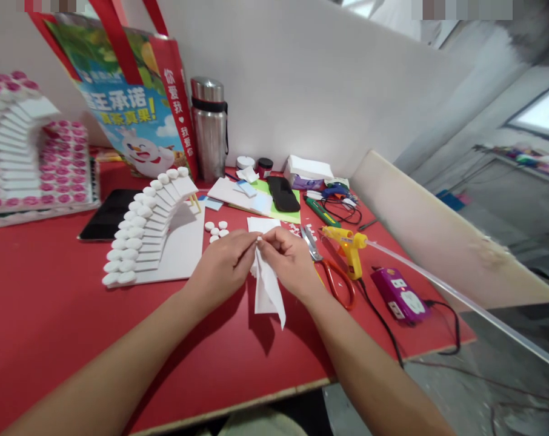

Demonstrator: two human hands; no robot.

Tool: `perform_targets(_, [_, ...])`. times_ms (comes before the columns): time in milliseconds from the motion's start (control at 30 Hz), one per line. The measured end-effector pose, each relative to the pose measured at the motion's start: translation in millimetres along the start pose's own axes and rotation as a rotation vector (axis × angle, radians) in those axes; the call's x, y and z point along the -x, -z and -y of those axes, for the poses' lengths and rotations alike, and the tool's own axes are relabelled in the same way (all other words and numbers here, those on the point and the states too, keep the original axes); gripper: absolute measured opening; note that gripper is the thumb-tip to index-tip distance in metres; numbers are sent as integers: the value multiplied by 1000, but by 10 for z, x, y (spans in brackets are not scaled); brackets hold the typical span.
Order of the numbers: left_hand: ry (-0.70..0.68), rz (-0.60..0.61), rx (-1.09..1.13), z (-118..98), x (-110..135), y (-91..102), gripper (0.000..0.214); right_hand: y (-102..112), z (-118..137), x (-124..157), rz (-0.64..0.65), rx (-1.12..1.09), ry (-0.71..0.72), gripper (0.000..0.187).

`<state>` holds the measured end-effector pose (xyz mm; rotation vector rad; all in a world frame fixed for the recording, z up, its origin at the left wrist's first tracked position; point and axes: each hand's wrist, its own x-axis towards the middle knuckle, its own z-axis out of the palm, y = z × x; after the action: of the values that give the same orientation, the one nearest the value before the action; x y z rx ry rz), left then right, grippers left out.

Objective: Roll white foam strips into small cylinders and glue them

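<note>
Over the red table [51, 303] my left hand [224, 263] and my right hand [290, 257] meet, both pinching the top of a white paper piece [268, 290] that hangs down between them. The fingers of both hands are closed on it. Just left stands a white foam stair model [151, 233] on a white base, edged with white round caps. A few loose white discs [216, 230] lie beside it. Red-handled scissors [326, 266] lie right of my right hand.
A yellow glue gun [349, 245] and a purple power strip [399, 293] with black cord lie at right. A steel flask [209, 127], a red printed bag [133, 103], a black phone [108, 212], a pink-and-white stair model [33, 145] and a green sheet [283, 212] sit behind.
</note>
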<state>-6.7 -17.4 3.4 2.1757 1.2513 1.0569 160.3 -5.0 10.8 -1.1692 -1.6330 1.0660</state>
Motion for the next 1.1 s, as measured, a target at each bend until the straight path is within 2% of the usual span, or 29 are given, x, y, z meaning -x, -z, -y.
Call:
perform_targets(133, [45, -25, 174, -23, -18, 21, 31, 15, 24, 7, -6, 26, 50, 13])
perform_targets(300, [-15, -49, 145, 21, -26, 10, 30, 12, 19, 1, -10, -31, 13, 18])
perform_targets(367, [-52, -88, 97, 38, -22, 1, 29, 8, 12, -11, 0, -164, -59, 23])
perform_targets(433, [-57, -136, 82, 48, -18, -6, 28, 7, 7, -29, 35, -384, -197, 29])
perform_targets(533, [18, -162, 168, 57, -20, -12, 28, 14, 4, -57, 172, -695, -442, 32])
perform_targets(600, [84, -141, 257, 59, -25, -16, 27, 19, 1, -64, 252, -774, -513, 28])
perform_targets(800, [220, -97, 440, 70, -36, -34, 26, 34, -47, -38, 202, -777, -447, 23])
perform_targets(967, [193, -164, 357, 86, -43, -42, 23, 30, -51, -42, 102, -708, -442, 35])
perform_targets(1033, [187, -170, 320, 68, -39, -49, 24, 9, -32, -33, 48, -605, -368, 32])
perform_targets(1100, [187, -170, 304, 39, -32, -61, 26, -20, -15, -7, -13, -399, -243, 27])
